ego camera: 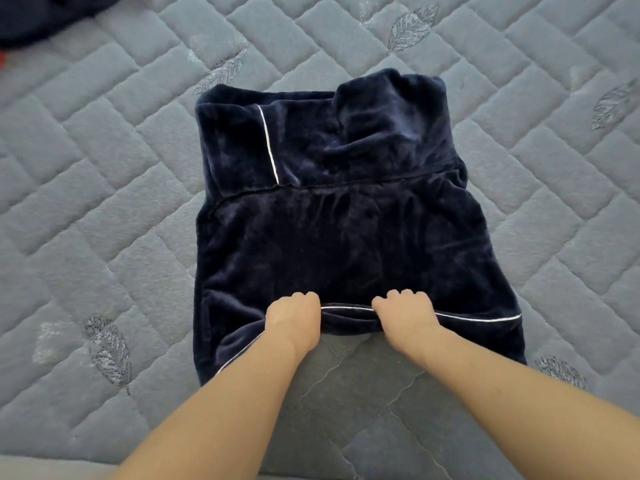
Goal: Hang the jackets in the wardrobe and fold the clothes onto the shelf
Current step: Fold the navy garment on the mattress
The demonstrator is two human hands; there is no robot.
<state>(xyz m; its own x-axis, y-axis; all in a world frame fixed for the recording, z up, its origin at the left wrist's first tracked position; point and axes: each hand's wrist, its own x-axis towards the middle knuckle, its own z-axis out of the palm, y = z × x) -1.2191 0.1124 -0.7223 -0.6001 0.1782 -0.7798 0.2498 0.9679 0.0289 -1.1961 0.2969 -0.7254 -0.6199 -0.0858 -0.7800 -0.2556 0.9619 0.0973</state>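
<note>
On garment [346, 237] hem, both hands clenched.

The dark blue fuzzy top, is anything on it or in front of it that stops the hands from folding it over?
Nothing visible does. Both the left hand and the right hand already grip the near edge of the dark blue top, and its upper surface is bare. It lies alone on the quilted mattress.

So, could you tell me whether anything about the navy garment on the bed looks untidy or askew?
Slightly. The navy garment is half folded on the quilted bed cover; its far right fold is bunched and rumpled, unlike the flat left one. The left hand and right hand grip the near hem. More dark fabric lies top left.
</note>
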